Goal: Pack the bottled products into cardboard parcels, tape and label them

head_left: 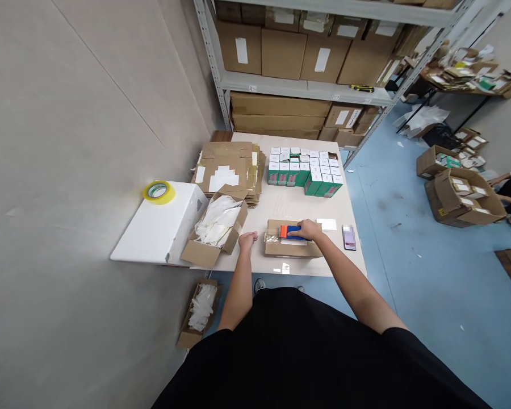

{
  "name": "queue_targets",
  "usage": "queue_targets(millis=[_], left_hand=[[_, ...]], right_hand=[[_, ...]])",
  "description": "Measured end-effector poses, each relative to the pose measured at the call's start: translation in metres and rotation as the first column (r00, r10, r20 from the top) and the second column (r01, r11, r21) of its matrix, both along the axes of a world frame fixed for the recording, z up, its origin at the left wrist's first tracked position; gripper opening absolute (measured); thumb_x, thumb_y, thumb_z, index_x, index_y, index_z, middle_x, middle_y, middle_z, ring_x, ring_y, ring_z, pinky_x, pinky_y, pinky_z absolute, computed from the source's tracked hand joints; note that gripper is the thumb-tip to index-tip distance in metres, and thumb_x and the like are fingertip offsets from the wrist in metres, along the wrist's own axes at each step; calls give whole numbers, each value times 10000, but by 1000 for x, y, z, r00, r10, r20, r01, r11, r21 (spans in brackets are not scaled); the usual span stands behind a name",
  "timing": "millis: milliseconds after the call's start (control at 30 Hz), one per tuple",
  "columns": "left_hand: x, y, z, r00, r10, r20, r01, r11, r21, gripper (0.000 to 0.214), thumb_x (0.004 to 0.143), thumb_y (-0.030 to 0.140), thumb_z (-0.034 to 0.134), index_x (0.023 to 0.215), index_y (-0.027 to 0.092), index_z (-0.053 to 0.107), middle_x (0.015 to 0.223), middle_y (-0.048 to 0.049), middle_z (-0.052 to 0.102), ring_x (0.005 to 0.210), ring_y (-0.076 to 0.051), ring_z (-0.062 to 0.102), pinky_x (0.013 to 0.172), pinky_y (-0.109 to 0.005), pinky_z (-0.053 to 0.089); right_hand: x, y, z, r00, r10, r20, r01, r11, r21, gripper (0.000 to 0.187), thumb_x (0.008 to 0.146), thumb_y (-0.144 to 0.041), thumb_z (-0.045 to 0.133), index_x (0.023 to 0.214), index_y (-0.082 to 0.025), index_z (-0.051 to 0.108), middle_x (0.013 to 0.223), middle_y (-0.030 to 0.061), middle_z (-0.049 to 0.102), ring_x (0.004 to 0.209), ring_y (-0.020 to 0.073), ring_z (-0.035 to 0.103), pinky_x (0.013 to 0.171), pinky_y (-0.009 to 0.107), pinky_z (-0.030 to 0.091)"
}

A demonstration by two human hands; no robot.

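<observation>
A small closed cardboard box [290, 248] lies on the table [289, 207] in front of me. My right hand [309, 229] is closed on a blue and orange tape dispenser [290, 231] that rests on the box's top. My left hand [247, 240] hovers just left of the box over the table, fingers loosely curled, with nothing visible in it.
An open carton of white bags [216, 227] sits at my left beside a white foam box [159, 224] with a yellow tape roll [158, 192]. Flattened cartons [230, 167], green-and-white small boxes [304, 170], a phone [349, 237] and a white label [326, 224] lie on the table. Shelves of cartons [281, 54] stand behind.
</observation>
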State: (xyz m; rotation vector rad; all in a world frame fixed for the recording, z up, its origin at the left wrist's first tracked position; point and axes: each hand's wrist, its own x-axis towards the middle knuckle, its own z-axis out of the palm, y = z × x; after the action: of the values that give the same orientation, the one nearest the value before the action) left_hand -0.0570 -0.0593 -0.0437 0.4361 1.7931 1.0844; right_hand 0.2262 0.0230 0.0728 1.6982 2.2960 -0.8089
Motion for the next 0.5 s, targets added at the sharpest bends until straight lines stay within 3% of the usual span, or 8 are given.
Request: queue_targets(millis=[300,500], left_hand=[[16,6,-33,993,38,107,-32,998,-62,89,752,201,772,743,153,697,620,-30,665,652,-146,653,618,-236,499],[33,9,-47,987,30,157,-7,989,-145,281,730,314,850,891,111,742,552,-3,588,544,-145,590,546,-259,465]], right_hand=[[-5,-1,3,993,45,114,-43,999,-24,670,808,-856,665,922,-207,786,955,118,793,909,275,730,679,276,444],[-10,-3,10,985,79,155,-80,997,-4,654,872,-810,632,1025,-193,788,1069,151,795,993,291,735,752,290,471]])
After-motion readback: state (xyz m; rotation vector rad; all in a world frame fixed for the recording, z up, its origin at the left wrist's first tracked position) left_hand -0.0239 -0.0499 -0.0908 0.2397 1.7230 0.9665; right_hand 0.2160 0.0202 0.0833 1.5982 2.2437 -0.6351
